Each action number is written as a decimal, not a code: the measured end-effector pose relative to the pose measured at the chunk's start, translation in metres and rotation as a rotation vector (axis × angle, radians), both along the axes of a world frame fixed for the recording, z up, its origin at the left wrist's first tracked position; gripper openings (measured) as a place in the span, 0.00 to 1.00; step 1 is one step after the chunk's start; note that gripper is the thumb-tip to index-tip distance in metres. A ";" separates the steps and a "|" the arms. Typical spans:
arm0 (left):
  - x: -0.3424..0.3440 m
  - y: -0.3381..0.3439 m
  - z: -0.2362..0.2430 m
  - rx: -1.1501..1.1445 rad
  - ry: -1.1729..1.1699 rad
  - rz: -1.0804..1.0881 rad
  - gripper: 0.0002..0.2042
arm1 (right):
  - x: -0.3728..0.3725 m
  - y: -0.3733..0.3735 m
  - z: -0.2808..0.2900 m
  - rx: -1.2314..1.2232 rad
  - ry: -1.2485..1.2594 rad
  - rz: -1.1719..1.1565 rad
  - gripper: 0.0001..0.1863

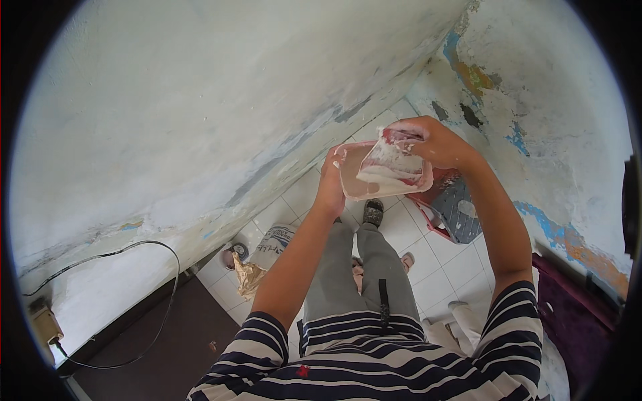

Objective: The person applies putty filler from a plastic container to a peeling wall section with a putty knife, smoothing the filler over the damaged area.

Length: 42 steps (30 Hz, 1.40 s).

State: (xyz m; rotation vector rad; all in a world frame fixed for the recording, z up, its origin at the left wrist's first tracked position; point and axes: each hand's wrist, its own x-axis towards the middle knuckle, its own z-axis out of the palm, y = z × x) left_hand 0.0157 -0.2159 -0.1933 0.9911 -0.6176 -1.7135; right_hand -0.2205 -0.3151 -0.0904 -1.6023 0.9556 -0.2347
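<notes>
In front of the wall, my left hand (330,184) is closed round the left side of a shallow pinkish plastic tray (350,175). My right hand (436,142) is closed on a wide, flat putty scraper (391,159), held tilted over the tray. Thick white paste coats the scraper's blade and lies along the tray's near right part. Smears of the same paste show on the fingers of both hands. The scraper's grip is mostly hidden by my right fingers.
A patchy white wall (167,134) rises at left; another wall (562,87) with peeling blue and brown paint stands at right. A red-and-dark-grey plastic step stool (456,208) is on the tiled floor. A printed sack (275,239), black cable (175,267) and purple cloth (568,307) lie lower down.
</notes>
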 end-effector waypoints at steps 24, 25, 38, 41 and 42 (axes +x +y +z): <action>0.032 0.058 -0.008 0.094 0.015 0.335 0.36 | 0.028 0.097 -0.037 0.281 -0.978 -0.873 0.28; 0.035 0.063 -0.007 0.095 0.011 0.342 0.36 | 0.035 0.104 -0.037 0.282 -0.999 -0.879 0.28; 0.106 0.122 -0.010 0.001 -0.045 0.431 0.42 | 0.125 0.154 -0.080 0.591 -1.449 -0.951 0.29; 0.117 0.138 -0.010 0.001 -0.065 0.436 0.37 | 0.130 0.136 -0.095 0.491 -1.464 -0.962 0.30; 0.123 0.145 -0.010 -0.016 -0.090 0.426 0.31 | 0.133 0.126 -0.101 0.414 -1.435 -1.042 0.29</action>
